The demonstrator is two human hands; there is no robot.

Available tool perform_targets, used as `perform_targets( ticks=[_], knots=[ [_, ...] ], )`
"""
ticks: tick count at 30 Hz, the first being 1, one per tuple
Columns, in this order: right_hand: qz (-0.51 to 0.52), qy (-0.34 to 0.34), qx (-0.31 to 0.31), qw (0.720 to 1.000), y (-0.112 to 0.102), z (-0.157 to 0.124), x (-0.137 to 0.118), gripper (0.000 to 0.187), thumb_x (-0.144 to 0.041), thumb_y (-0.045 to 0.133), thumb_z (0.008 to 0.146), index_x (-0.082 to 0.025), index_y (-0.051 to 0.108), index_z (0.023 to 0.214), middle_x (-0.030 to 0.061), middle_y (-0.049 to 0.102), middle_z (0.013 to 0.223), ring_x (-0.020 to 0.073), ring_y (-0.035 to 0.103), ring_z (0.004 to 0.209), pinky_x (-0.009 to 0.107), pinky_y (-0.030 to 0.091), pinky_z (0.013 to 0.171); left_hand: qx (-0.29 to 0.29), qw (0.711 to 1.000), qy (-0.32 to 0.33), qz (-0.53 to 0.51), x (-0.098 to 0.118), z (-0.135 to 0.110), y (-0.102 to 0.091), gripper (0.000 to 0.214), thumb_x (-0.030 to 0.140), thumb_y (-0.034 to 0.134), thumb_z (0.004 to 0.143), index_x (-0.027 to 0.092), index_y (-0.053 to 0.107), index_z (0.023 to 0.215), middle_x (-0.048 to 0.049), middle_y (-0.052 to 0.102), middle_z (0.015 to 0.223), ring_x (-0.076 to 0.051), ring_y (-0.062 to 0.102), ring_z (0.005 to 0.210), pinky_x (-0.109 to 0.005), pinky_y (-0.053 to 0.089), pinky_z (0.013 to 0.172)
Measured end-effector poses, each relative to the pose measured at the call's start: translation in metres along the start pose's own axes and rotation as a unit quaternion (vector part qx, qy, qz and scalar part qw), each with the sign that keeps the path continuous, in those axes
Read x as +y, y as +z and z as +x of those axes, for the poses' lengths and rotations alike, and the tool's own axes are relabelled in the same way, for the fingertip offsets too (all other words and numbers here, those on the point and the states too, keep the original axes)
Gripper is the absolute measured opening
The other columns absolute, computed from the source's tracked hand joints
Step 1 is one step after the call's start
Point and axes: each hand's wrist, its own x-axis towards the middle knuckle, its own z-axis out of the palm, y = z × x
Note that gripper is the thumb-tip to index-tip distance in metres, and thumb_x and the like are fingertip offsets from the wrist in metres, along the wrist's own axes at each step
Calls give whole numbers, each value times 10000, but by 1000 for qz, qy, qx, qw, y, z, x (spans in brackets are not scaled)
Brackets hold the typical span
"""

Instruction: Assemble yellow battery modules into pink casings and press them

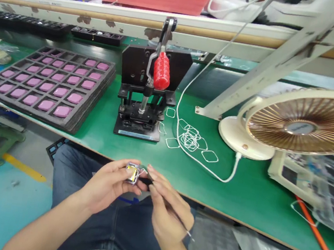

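My left hand is closed round a small square device case, its open side up, with yellow and silver parts showing inside. The thumb rests at the case's edge. Close beside it, my right hand grips a thin dark tool like tweezers, whose tail end sticks out behind the hand. At the tool's front end a thin white strip shows by the case's right edge; whether the tool's tips pinch it is too small to tell. Both hands are above my lap, just in front of the bench edge.
A black press with a red handle stands on the green bench. Left of it is a foam tray of pink-purple pieces. Thin white square rings lie right, near a white cable, a fan and an orange stick.
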Motion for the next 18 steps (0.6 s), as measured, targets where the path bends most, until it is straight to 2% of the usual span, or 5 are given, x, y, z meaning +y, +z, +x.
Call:
perform_targets(
  ticks=[3, 6, 8, 12, 18],
  knots=[
    [-75, 9, 98, 992, -18, 21, -2, 276, -56, 765, 940, -259, 832, 1114, 61, 822, 1192, 324, 811, 1081, 542, 686, 979, 15, 1000, -14, 1, -2, 3, 0, 314, 207, 802, 940, 100, 768, 1233, -222, 797, 1212, -276, 800, 910, -340, 645, 755],
    [-209, 16, 170, 963, -49, 63, 6, 138, -244, 813, 956, -234, 851, 1087, 70, 837, 1121, 291, 819, 1017, 490, 669, 998, 28, 999, -21, 17, -4, 3, 0, 334, 214, 786, 955, 114, 760, 1273, -231, 769, 1306, -270, 792, 920, -319, 627, 705],
    [-272, 43, 145, 950, -74, 94, 15, 204, -385, 813, 954, -215, 856, 1059, 73, 843, 1054, 272, 815, 964, 445, 665, 966, 26, 999, -24, 32, -6, 3, 0, 331, 214, 787, 956, 110, 769, 1270, -237, 746, 1360, -257, 785, 936, -301, 617, 705],
    [-350, 130, 18, 928, -108, 135, 30, 347, -537, 772, 944, -201, 855, 957, 89, 840, 961, 266, 796, 882, 385, 639, 859, 15, 999, -25, 34, -11, 2, -1, 363, 246, 784, 961, 98, 778, 1292, -248, 727, 1396, -291, 781, 1037, -322, 635, 790],
    [-361, 132, 24, 923, -121, 125, 19, 473, -560, 577, 1067, -185, 804, 887, 100, 816, 895, 256, 771, 881, 376, 591, 890, 43, 998, -44, 34, -8, -11, 2, 449, 341, 753, 991, 145, 744, 1395, -215, 733, 1402, -323, 769, 1147, -366, 659, 922]
  ],
)
